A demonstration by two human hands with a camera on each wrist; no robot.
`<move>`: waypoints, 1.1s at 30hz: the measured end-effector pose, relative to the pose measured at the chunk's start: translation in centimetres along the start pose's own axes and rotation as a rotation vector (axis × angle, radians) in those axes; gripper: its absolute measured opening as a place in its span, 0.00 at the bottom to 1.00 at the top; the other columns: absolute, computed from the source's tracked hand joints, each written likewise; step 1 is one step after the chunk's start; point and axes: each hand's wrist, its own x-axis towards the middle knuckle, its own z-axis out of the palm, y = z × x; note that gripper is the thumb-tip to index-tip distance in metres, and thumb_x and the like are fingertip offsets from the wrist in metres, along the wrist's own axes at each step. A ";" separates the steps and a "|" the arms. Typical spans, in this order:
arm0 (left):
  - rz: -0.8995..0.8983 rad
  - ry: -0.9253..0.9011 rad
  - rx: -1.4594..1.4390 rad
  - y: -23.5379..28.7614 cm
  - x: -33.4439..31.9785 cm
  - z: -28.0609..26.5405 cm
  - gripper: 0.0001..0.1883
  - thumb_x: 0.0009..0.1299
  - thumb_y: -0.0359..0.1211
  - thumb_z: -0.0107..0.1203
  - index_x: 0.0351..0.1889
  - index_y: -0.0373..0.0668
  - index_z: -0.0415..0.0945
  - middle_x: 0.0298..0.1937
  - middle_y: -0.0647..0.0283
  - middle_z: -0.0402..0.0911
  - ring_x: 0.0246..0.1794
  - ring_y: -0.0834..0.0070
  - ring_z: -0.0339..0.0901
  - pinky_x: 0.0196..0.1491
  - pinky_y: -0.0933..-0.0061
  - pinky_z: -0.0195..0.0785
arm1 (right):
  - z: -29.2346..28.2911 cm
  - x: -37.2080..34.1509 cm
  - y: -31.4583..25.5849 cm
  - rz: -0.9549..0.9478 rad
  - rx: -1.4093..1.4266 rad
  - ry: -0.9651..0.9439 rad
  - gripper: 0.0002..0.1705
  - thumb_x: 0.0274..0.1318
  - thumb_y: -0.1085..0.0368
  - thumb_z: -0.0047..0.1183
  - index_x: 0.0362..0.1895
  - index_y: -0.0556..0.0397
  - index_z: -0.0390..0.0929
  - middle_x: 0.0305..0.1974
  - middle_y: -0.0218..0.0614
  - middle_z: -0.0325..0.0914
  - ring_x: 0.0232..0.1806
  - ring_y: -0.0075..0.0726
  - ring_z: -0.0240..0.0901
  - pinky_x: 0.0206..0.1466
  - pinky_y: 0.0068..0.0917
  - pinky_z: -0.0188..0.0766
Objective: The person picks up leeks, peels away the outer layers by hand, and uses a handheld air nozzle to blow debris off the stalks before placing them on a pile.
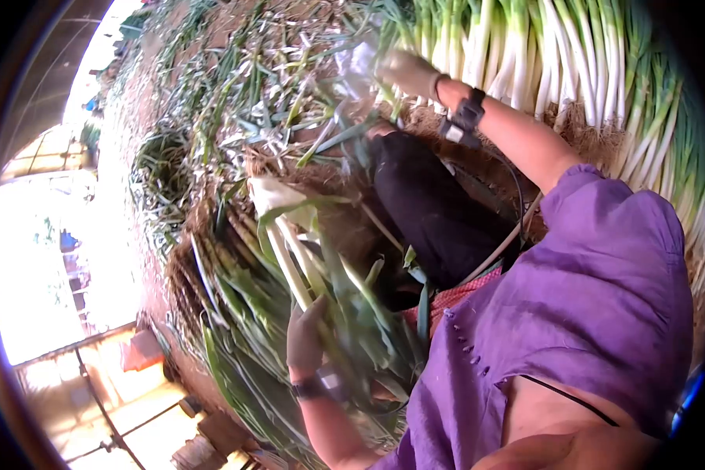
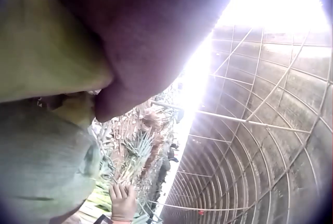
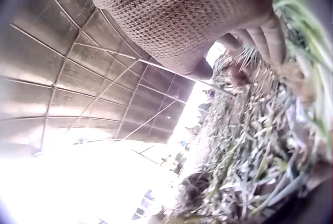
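Observation:
In the head view my gloved left hand (image 1: 305, 338) grips a green onion (image 1: 290, 270) by its stalk, with the white part pointing away from me. Close up in the left wrist view, the fingers (image 2: 140, 52) wrap the pale green stalk (image 2: 47, 47). My gloved right hand (image 1: 411, 74) reaches out over the litter beside a row of cleaned green onions (image 1: 517, 55). Nothing shows in its grasp; the right wrist view has its fingers (image 3: 270, 39) loosely extended. A whitish, blurred scrap (image 1: 358, 61) lies just past those fingertips.
Uncleaned green onions with earthy roots (image 1: 243, 274) are piled by the left hand. Stripped leaves and skins (image 1: 251, 86) cover the ground ahead. A dark-trousered leg (image 1: 427, 204) lies between the hands, with a hose (image 1: 509, 239) beside it. A ribbed tunnel roof (image 2: 250, 130) arches overhead.

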 end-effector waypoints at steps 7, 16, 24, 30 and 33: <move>0.065 -0.105 -0.069 0.3 -8.8 2.6 0.17 0.70 0.35 0.53 0.53 0.35 0.74 0.40 0.62 0.80 0.34 0.74 0.79 0.39 0.74 0.74 | 13.5 -11.4 -11.8 -0.318 0.420 -0.174 0.53 0.58 0.29 0.53 0.65 0.67 0.63 0.53 0.58 0.75 0.54 0.48 0.76 0.61 0.40 0.71; 0.140 -0.129 -0.182 -2.7 -10.4 4.6 0.22 0.68 0.35 0.54 0.57 0.33 0.73 0.45 0.57 0.80 0.44 0.71 0.78 0.49 0.73 0.72 | 12.6 -19.9 -21.0 -0.539 0.942 -0.727 0.26 0.63 0.50 0.56 0.54 0.57 0.76 0.45 0.34 0.79 0.47 0.27 0.73 0.54 0.30 0.72; 0.164 -0.014 -0.131 -4.9 -10.7 0.4 0.18 0.70 0.37 0.55 0.49 0.31 0.74 0.35 0.59 0.82 0.35 0.69 0.80 0.42 0.71 0.74 | 10.9 -10.2 -18.6 -0.294 0.096 -0.270 0.29 0.57 0.50 0.65 0.56 0.53 0.73 0.51 0.43 0.80 0.53 0.46 0.77 0.54 0.37 0.72; 0.366 0.341 -0.415 -1.5 -9.7 -4.8 0.14 0.70 0.39 0.59 0.45 0.39 0.77 0.31 0.65 0.78 0.31 0.72 0.76 0.39 0.71 0.70 | 16.9 -13.4 -15.1 -0.304 0.142 -0.505 0.54 0.43 0.42 0.73 0.63 0.68 0.64 0.55 0.56 0.75 0.55 0.48 0.74 0.60 0.38 0.70; 0.358 0.401 -0.450 -0.6 -9.5 -10.0 0.13 0.72 0.42 0.59 0.42 0.42 0.72 0.34 0.64 0.76 0.34 0.72 0.75 0.41 0.68 0.72 | 23.3 -18.3 -9.7 0.058 0.302 -0.968 0.39 0.55 0.45 0.65 0.56 0.67 0.75 0.46 0.51 0.80 0.42 0.42 0.78 0.46 0.38 0.75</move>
